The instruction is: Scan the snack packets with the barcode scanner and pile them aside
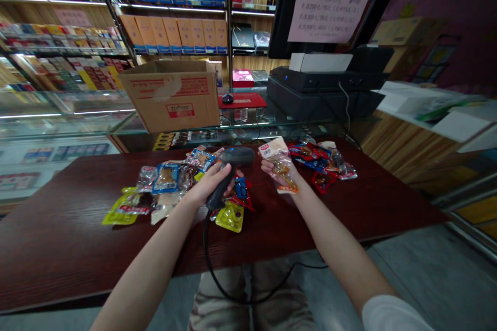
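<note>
My left hand is wrapped round the grip of a black barcode scanner, whose head points right. In my right hand is a clear snack packet with a white top and an orange strip, held up in front of the scanner's head. A barcode-like patch shows near the packet's upper left. Below and left of the scanner lies a loose pile of snack packets, among them a yellow packet. To the right of my right hand is a second pile of packets, mostly red and blue.
The packets lie on a dark red-brown table. Behind it stand an open cardboard box on a glass counter, a black mouse and a cash register. The scanner's black cable loops over the table's front edge.
</note>
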The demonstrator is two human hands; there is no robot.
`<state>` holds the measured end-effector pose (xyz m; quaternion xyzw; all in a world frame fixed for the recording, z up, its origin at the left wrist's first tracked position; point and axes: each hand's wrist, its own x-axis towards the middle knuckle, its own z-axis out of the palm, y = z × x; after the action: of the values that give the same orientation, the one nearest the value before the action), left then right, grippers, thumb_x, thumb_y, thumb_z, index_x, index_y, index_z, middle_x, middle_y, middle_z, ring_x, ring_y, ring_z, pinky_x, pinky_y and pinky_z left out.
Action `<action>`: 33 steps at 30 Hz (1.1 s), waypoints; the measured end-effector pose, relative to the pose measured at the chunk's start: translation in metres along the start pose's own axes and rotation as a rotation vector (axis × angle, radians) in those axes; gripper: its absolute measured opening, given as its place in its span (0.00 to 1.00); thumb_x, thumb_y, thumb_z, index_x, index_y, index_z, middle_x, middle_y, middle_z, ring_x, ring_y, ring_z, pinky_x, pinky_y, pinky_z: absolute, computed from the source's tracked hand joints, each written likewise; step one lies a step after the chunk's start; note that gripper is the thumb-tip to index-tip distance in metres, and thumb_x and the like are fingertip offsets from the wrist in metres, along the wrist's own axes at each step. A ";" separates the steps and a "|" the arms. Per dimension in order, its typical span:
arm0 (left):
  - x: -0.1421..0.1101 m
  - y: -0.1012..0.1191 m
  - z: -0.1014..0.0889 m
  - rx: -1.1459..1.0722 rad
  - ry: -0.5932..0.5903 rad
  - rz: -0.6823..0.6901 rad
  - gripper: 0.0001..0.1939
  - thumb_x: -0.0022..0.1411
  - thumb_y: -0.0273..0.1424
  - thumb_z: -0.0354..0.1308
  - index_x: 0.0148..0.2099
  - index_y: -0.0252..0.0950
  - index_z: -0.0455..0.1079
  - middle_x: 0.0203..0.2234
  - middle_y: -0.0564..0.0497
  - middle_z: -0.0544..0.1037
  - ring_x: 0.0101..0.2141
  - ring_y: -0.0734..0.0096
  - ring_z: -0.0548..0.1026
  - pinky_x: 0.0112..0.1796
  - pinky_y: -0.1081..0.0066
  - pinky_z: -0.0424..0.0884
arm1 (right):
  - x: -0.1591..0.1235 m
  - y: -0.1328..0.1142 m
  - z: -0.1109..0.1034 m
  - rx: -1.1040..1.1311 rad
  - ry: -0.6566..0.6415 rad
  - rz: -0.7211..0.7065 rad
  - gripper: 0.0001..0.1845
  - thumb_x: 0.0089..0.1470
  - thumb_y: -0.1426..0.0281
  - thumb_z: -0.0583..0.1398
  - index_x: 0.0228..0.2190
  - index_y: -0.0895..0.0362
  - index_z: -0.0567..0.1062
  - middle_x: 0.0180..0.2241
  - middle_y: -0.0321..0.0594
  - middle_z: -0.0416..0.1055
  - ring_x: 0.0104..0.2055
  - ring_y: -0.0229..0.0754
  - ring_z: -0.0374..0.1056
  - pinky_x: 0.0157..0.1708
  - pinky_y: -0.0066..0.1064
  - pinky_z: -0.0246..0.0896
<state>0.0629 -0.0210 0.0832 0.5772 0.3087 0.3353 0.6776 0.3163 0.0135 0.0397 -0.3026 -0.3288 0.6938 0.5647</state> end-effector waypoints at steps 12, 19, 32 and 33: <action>0.004 -0.009 0.004 -0.002 -0.014 0.030 0.31 0.57 0.58 0.57 0.43 0.32 0.69 0.16 0.55 0.69 0.15 0.78 0.64 0.17 0.77 0.58 | 0.000 0.004 0.004 -0.181 -0.149 0.099 0.24 0.34 0.57 0.69 0.26 0.52 0.61 0.16 0.28 0.57 0.18 0.33 0.51 0.09 0.20 0.40; 0.001 0.006 -0.011 -0.003 0.159 -0.016 0.30 0.54 0.56 0.62 0.43 0.33 0.69 0.18 0.54 0.71 0.16 0.78 0.66 0.17 0.77 0.60 | -0.003 -0.018 -0.002 -0.564 0.314 -0.380 0.19 0.45 0.55 0.63 0.34 0.54 0.69 0.25 0.35 0.67 0.27 0.40 0.65 0.30 0.33 0.65; -0.014 0.035 -0.066 0.105 0.537 -0.065 0.23 0.55 0.50 0.64 0.37 0.34 0.68 0.17 0.54 0.70 0.16 0.76 0.66 0.17 0.76 0.63 | -0.039 -0.112 -0.080 -1.391 1.164 -1.057 0.13 0.58 0.69 0.53 0.36 0.60 0.76 0.45 0.55 0.65 0.49 0.53 0.66 0.51 0.48 0.63; -0.019 0.040 -0.072 0.127 0.567 -0.072 0.23 0.54 0.49 0.65 0.37 0.34 0.69 0.17 0.54 0.70 0.16 0.76 0.67 0.18 0.76 0.64 | -0.038 -0.115 -0.087 -1.440 1.154 -0.987 0.14 0.57 0.70 0.52 0.35 0.61 0.77 0.45 0.57 0.65 0.49 0.54 0.66 0.53 0.50 0.61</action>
<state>-0.0104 0.0093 0.1126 0.4903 0.5264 0.4390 0.5383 0.4593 0.0032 0.0813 -0.6847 -0.4319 -0.2235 0.5428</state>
